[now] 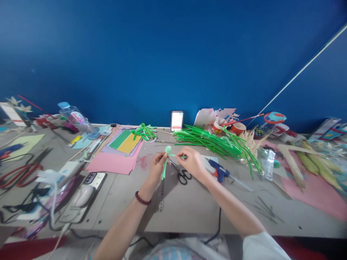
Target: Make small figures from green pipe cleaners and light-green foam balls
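My left hand (157, 167) pinches a light green piece (168, 149) with a round top and strands hanging below the fingers. A thin dark tip sticks out beside those fingertips. From the round top a pale green strip (172, 155) runs to the right, its far end between the closed fingers of my right hand (189, 159). Black-handled scissors (184, 176) lie on the table just below and between my hands. Under my left hand is a clear ruler (162, 198), its upper end covered by the strands.
Green pipe cleaners (211, 139) spread behind my right hand, with a blue glue gun (219, 170) to its right. Coloured sheets (114, 162) and a phone (93, 178) lie left. A bottle (78, 119) leans back left; corn husks (311, 162) are far right.
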Available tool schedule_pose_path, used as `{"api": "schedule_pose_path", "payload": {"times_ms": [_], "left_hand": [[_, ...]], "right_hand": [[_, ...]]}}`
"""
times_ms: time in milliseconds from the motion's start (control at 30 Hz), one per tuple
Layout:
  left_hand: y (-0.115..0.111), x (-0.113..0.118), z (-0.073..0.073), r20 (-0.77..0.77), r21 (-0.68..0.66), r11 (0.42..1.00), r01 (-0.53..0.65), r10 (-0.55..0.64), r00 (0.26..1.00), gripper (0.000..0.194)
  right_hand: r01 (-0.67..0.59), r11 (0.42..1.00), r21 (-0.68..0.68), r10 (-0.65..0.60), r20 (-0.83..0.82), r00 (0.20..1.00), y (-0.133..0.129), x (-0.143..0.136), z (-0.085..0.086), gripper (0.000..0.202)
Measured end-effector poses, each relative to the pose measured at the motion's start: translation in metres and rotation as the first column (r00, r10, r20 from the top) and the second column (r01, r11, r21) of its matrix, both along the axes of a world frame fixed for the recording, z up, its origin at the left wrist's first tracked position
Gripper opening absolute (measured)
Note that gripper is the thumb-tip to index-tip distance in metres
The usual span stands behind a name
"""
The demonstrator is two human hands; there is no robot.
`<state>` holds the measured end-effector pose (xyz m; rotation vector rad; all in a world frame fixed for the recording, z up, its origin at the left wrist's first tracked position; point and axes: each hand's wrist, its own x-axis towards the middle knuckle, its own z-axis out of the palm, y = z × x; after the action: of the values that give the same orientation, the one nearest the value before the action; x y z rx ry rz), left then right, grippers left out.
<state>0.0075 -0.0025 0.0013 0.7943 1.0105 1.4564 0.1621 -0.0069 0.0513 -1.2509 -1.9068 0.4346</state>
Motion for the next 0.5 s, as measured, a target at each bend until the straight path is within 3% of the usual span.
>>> {"api": "schedule_pose_path", "payload": {"times_ms": [133, 267, 400, 500], "left_hand": [[0.001, -0.002, 0.002, 0.171, -0.06, 0.998, -0.01, 0.02, 0.985, 0.031], [0.002, -0.006, 0.004, 0.288, -0.123, 0.991, 0.056, -0.018, 0.957, 0.027], [0.003, -0.009, 0.007, 0.324, -0.136, 0.978, 0.156, -0.105, 0.94, 0.023], [0.005, -0.009, 0.008, 0.306, -0.136, 0.979, 0.152, -0.104, 0.946, 0.021]], "right_hand": [[-0.009, 0.999, 0.037, 0.006, 0.057, 0.998, -0.009, -0.011, -0.003, 0.014], [0.002, 0.999, 0.033, -0.004, 0.052, 0.999, -0.007, -0.014, -0.012, 0.015], [0.01, 1.0, 0.016, -0.01, -0.001, 1.0, 0.002, -0.008, -0.018, 0.015], [-0.01, 1.0, 0.015, 0.011, -0.054, 0.999, 0.011, 0.001, -0.017, 0.015]]}}
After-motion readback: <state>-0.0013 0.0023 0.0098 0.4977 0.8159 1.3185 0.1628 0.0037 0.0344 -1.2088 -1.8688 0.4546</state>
